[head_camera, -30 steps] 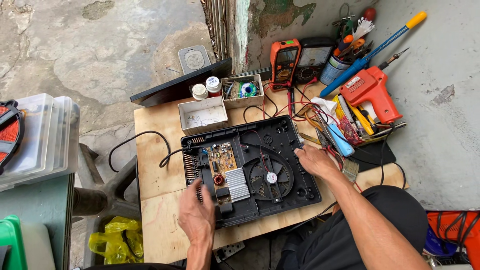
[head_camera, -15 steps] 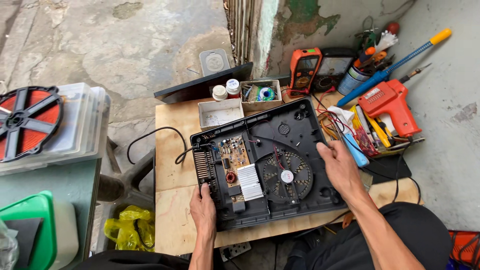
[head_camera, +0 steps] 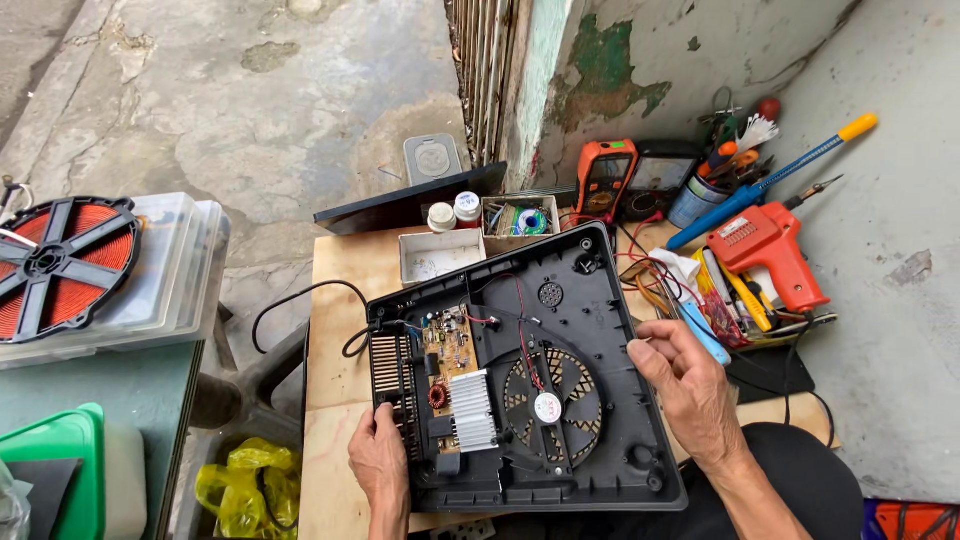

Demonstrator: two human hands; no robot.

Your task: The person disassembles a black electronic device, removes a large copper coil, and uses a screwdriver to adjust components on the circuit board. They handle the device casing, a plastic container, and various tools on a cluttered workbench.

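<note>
Induction cooker base (head_camera: 520, 370) sits open on the wooden table (head_camera: 335, 300), centre of the board, tilted slightly. Top cover is off: circuit board (head_camera: 450, 345), heatsink (head_camera: 472, 410) and fan (head_camera: 548, 400) exposed, red and black leads loose across the shell. The coil disc (head_camera: 60, 265) lies well apart on plastic boxes at far left, so teardown looks done; board-level work and reassembly look still to come. Left hand (head_camera: 380, 465) grasps the base's near-left edge by the vent grille. Right hand (head_camera: 685, 385) grips its right rim, fingers curled over. Multimeter (head_camera: 603, 180) and orange solder gun (head_camera: 765, 250) lie beyond, untouched. Versus half a second ago: both hands hold the same edges, the base has barely shifted, and the camera sits closer.
</note>
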